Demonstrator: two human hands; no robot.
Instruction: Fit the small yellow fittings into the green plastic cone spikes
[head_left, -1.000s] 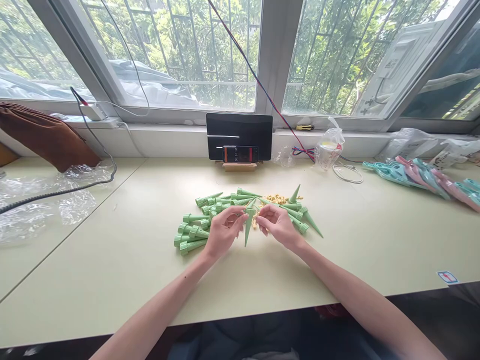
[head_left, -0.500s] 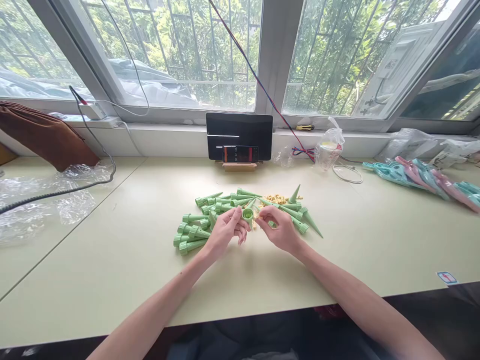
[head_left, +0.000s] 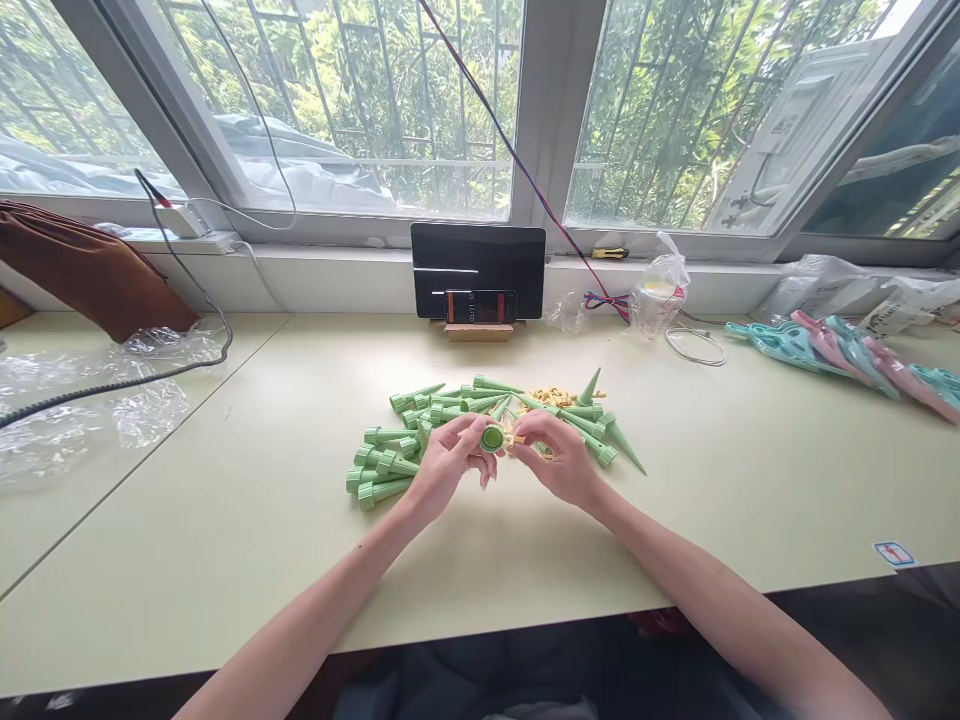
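Note:
My left hand (head_left: 454,455) is closed on a green plastic plant-watering spike (head_left: 492,438), its round hollow end facing me. Between the thumb and fingertips of my right hand (head_left: 556,455) is a small yellow plastic valve piece (head_left: 514,440), touching the side of the green spike. Several more green spikes (head_left: 390,463) lie to the left of and behind my left hand. Others (head_left: 598,425) lie behind and to the right of my right hand. A heap of small yellow pieces (head_left: 551,397) sits among them, partly covered.
A black tablet (head_left: 480,255) with a phone (head_left: 481,306) before it stands on a cardboard holder (head_left: 478,332) at the back. Teal and pink hangers (head_left: 847,355) lie at the right. Clear plastic wrap (head_left: 97,400), a cable (head_left: 135,381) and a brown bag (head_left: 105,270) occupy the left.
The yellow piece in my right hand now meets the spike's side. My left hand has tilted the spike's open end slightly left. The piles look unchanged.

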